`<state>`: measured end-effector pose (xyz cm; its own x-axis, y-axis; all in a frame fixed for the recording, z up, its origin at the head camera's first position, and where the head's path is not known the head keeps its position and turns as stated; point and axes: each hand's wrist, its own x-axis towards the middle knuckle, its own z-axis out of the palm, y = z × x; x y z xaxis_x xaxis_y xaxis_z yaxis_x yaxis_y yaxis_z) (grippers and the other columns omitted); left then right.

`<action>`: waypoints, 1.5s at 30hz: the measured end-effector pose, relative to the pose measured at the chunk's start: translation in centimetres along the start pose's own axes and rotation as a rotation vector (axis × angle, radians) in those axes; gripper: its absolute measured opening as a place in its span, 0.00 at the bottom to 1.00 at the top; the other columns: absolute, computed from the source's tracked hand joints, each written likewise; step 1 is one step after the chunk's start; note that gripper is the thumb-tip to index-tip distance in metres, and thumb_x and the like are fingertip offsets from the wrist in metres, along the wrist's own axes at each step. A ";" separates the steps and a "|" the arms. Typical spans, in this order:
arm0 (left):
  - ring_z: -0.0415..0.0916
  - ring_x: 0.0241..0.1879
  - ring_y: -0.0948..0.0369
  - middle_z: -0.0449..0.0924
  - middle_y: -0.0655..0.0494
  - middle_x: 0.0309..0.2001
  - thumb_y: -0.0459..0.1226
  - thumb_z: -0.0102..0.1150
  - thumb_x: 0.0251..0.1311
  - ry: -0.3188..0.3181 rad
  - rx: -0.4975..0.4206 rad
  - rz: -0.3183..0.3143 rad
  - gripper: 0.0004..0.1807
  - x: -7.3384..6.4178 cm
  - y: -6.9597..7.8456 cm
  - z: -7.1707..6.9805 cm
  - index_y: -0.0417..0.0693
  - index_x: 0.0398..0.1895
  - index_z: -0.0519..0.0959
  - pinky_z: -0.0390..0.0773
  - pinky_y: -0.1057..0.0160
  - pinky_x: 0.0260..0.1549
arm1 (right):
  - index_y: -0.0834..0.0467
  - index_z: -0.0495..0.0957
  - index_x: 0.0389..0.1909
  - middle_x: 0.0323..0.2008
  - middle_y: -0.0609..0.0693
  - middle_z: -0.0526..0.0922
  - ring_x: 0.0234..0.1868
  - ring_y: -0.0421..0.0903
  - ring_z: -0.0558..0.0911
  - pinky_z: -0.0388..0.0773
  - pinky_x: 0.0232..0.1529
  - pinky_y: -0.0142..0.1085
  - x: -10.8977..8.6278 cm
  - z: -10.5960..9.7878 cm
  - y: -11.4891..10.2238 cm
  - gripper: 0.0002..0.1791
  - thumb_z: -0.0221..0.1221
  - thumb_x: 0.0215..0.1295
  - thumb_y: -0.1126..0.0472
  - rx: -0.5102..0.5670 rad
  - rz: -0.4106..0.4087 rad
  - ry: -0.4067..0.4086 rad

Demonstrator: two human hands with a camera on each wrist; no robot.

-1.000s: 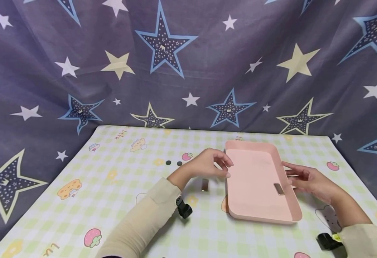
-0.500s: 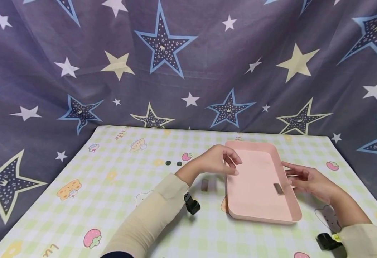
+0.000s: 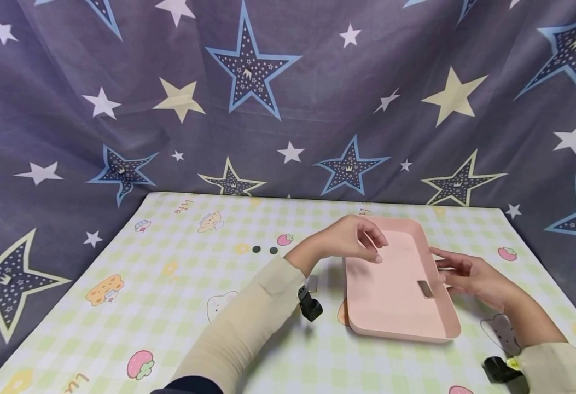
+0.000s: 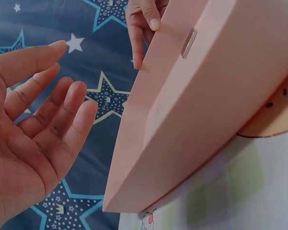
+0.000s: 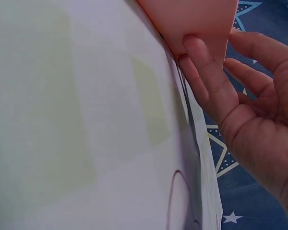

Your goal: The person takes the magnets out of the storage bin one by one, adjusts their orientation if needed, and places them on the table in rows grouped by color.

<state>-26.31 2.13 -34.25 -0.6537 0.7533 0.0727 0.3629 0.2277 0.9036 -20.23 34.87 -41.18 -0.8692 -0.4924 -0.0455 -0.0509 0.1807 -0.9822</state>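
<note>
A shallow pink rectangular tray (image 3: 391,312) lies on the table. Inside it, near the right wall, is a small shiny metallic rectangular piece (image 3: 425,289). My left hand (image 3: 344,239) hovers over the tray's left rim, fingers loosely bent; in the left wrist view nothing shows between thumb and fingers. At the tray's right side, my right hand (image 3: 480,279) touches the outer wall with extended fingertips, as the right wrist view also shows. A second metallic piece (image 3: 313,283) lies on the cloth left of the tray, partly hidden by my left wrist.
Two small black discs (image 3: 256,249) lie on the checked tablecloth (image 3: 179,312), left of my left hand. A black wrist camera (image 3: 310,305) hangs below the left sleeve. Behind the table's far edge hangs a dark star-patterned curtain (image 3: 288,126).
My left hand has moved right and slightly away, from beside the tray's left rim to over the tray. The right hand, tray and metallic pieces have stayed in place.
</note>
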 end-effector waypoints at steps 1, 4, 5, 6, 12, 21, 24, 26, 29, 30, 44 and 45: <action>0.82 0.35 0.64 0.84 0.57 0.36 0.27 0.73 0.49 -0.001 0.000 0.001 0.13 0.2 0.1 0.1 0.40 0.40 0.84 0.82 0.67 0.37 | 0.55 0.57 0.75 0.55 0.46 0.77 0.52 0.41 0.81 0.82 0.46 0.40 0.0 0.0 0.0 0.31 0.50 0.73 0.70 0.003 -0.003 -0.003; 0.82 0.35 0.64 0.83 0.58 0.36 0.27 0.72 0.49 -0.011 -0.005 -0.004 0.14 0.6 0.3 0.3 0.40 0.40 0.84 0.82 0.67 0.37 | 0.55 0.58 0.75 0.55 0.45 0.78 0.52 0.41 0.81 0.82 0.46 0.40 0.1 0.0 0.0 0.31 0.50 0.73 0.70 0.009 -0.010 -0.008; 0.82 0.35 0.64 0.83 0.58 0.36 0.27 0.72 0.49 -0.015 -0.004 -0.008 0.14 0.8 0.3 0.3 0.40 0.40 0.84 0.82 0.67 0.37 | 0.55 0.58 0.75 0.55 0.45 0.78 0.52 0.41 0.81 0.82 0.46 0.40 0.1 0.0 0.0 0.31 0.50 0.73 0.70 0.011 -0.011 -0.010; 0.82 0.35 0.64 0.84 0.59 0.36 0.27 0.72 0.49 -0.020 -0.003 -0.010 0.14 1.0 0.4 0.4 0.40 0.40 0.84 0.82 0.67 0.37 | 0.55 0.58 0.75 0.55 0.45 0.78 0.52 0.41 0.81 0.82 0.46 0.40 0.1 0.0 0.1 0.31 0.50 0.73 0.70 0.010 -0.010 -0.009; 0.82 0.35 0.65 0.84 0.59 0.36 0.27 0.71 0.49 -0.067 -0.001 -0.011 0.14 2.3 0.6 1.1 0.40 0.41 0.84 0.82 0.67 0.36 | 0.54 0.58 0.74 0.55 0.45 0.78 0.52 0.40 0.81 0.82 0.46 0.40 0.0 0.0 0.0 0.31 0.50 0.73 0.70 0.014 -0.001 -0.005; 0.80 0.33 0.65 0.84 0.57 0.33 0.26 0.71 0.49 -0.105 -0.023 0.005 0.14 4.6 0.2 2.9 0.34 0.42 0.83 0.83 0.66 0.33 | 0.55 0.58 0.75 0.55 0.46 0.78 0.52 0.41 0.81 0.82 0.46 0.40 0.0 0.0 -0.1 0.31 0.50 0.73 0.70 0.022 0.013 -0.003; 0.80 0.34 0.64 0.84 0.55 0.34 0.27 0.71 0.50 -0.108 0.004 0.008 0.15 5.1 0.1 3.4 0.35 0.43 0.83 0.82 0.67 0.32 | 0.55 0.57 0.75 0.55 0.45 0.78 0.53 0.40 0.81 0.82 0.46 0.40 0.0 0.0 0.0 0.31 0.51 0.73 0.69 0.021 0.017 -0.003; 0.80 0.34 0.64 0.84 0.52 0.36 0.27 0.71 0.50 -0.109 0.022 0.014 0.15 5.4 0.0 3.7 0.35 0.43 0.84 0.82 0.68 0.33 | 0.55 0.57 0.75 0.54 0.45 0.78 0.53 0.40 0.80 0.81 0.47 0.40 0.0 0.0 0.0 0.31 0.51 0.73 0.69 0.021 0.021 0.000; 0.79 0.36 0.66 0.84 0.46 0.40 0.26 0.70 0.50 -0.120 0.016 0.010 0.16 6.0 0.0 4.1 0.34 0.44 0.83 0.82 0.69 0.36 | 0.56 0.57 0.75 0.54 0.44 0.78 0.52 0.40 0.81 0.81 0.47 0.39 0.0 0.0 0.0 0.31 0.51 0.73 0.69 0.021 0.021 0.003; 0.79 0.36 0.66 0.83 0.44 0.42 0.26 0.70 0.50 -0.123 0.006 0.006 0.16 6.1 0.0 4.2 0.34 0.44 0.83 0.82 0.69 0.36 | 0.56 0.57 0.75 0.54 0.44 0.78 0.52 0.40 0.81 0.81 0.46 0.39 0.0 0.0 0.0 0.31 0.51 0.73 0.70 0.019 0.020 0.005; 0.78 0.32 0.69 0.84 0.51 0.35 0.24 0.70 0.50 -0.111 -0.005 -0.052 0.14 8.3 -1.3 5.8 0.32 0.42 0.84 0.82 0.69 0.33 | 0.53 0.59 0.75 0.54 0.43 0.78 0.52 0.41 0.81 0.82 0.46 0.39 0.0 -0.1 0.1 0.31 0.50 0.73 0.70 0.015 0.006 -0.004; 0.78 0.31 0.70 0.84 0.51 0.34 0.25 0.70 0.50 -0.110 0.001 -0.068 0.14 8.4 -1.4 6.0 0.33 0.42 0.84 0.82 0.69 0.33 | 0.53 0.58 0.75 0.54 0.43 0.78 0.52 0.41 0.81 0.82 0.46 0.39 0.0 -0.1 0.1 0.31 0.50 0.73 0.70 0.014 0.003 -0.004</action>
<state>-28.28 11.81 -37.44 -0.6004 0.7989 -0.0353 0.3209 0.2811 0.9044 -20.32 35.00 -41.26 -0.8674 -0.4952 -0.0496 -0.0410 0.1705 -0.9845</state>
